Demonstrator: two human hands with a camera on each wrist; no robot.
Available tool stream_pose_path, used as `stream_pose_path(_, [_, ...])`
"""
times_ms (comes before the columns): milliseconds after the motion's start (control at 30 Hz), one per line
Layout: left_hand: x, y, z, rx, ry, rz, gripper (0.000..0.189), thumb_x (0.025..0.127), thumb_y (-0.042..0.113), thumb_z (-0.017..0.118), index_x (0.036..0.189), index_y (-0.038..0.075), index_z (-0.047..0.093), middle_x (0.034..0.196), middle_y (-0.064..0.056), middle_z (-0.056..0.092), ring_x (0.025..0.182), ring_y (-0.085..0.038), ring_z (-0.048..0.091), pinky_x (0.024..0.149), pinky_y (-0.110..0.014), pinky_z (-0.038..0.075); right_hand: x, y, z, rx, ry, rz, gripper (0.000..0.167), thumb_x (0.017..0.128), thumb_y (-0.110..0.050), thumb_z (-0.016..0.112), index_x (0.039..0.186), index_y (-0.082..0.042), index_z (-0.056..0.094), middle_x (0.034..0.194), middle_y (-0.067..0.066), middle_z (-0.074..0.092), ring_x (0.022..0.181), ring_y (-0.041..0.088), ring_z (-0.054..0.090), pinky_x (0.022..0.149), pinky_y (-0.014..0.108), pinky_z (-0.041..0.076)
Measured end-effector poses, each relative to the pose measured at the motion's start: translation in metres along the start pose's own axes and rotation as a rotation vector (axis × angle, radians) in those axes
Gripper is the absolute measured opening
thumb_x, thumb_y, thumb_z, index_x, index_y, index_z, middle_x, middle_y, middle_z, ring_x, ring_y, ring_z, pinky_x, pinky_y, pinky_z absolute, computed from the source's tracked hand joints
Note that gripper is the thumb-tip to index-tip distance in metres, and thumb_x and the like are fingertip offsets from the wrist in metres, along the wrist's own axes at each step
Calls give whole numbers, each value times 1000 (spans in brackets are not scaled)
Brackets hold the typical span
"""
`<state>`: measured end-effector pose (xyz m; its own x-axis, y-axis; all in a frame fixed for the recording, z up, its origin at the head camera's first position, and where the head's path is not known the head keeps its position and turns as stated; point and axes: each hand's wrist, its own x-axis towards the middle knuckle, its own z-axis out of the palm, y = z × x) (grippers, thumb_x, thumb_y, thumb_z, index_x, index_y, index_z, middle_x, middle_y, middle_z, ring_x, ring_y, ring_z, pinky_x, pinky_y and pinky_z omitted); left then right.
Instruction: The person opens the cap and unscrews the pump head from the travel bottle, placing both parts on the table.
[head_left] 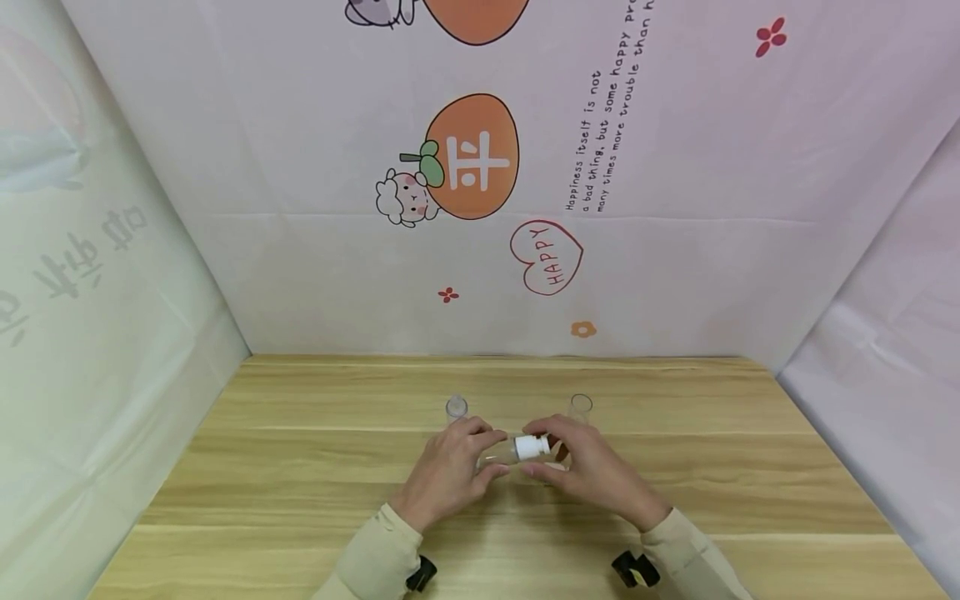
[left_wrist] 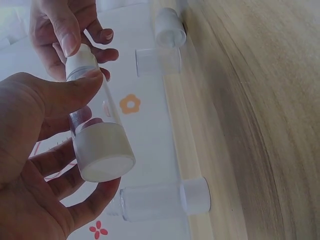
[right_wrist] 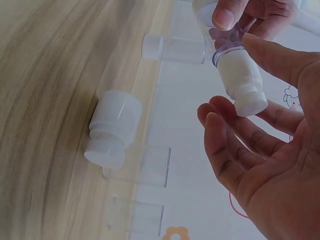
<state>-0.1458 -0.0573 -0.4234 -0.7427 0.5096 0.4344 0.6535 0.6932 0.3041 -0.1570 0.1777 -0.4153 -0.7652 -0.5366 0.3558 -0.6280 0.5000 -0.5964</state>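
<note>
My left hand [head_left: 453, 467] holds a clear bottle [head_left: 498, 452] tilted, its white pump top [head_left: 532, 447] toward the right hand. In the left wrist view, the left thumb lies along the clear side and the fingers wrap below, by the thick white base [left_wrist: 105, 152]. My right hand [head_left: 592, 467] surrounds the pump top with spread, bent fingers. In the right wrist view, its thumb tip is right at the collar, while the other fingertips [right_wrist: 211, 117] stand apart from the nozzle.
Another white pump top [right_wrist: 115, 120] stands on the wooden table [head_left: 300, 467] beneath the right hand. Clear caps [right_wrist: 145, 167] stand close by. A second clear bottle [left_wrist: 150, 202] with a white base stands behind the left hand. Printed white cloth [head_left: 337, 275] hangs along the table's back.
</note>
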Motion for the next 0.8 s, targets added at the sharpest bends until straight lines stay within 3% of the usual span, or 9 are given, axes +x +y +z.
stream_pose_path(333, [0, -2, 1, -18, 19, -7, 35, 84, 27, 85, 112, 8, 76, 101, -1, 69, 82, -11, 59, 67, -25, 51, 0, 0, 2, 18, -18, 18, 35, 86, -13, 83, 117, -9, 67, 103, -4, 68, 84, 23, 62, 67, 29, 56])
stream_pose_path(600, [1, -1, 1, -16, 16, -8, 36, 85, 29, 85, 114, 10, 76, 102, -1, 69, 85, -13, 61, 69, -27, 52, 2, -2, 3, 30, -32, 70, 25, 90, -9, 78, 114, -9, 68, 100, -5, 67, 83, 12, 60, 68, 26, 55])
stream_pose_path(800, [1, 0, 2, -28, 16, -4, 36, 85, 27, 85, 113, 8, 76, 101, -2, 69, 84, -14, 62, 68, -26, 52, 2, -2, 5, 9, 4, 75, 21, 90, -11, 79, 109, -12, 70, 95, -9, 68, 81, 11, 60, 66, 25, 54])
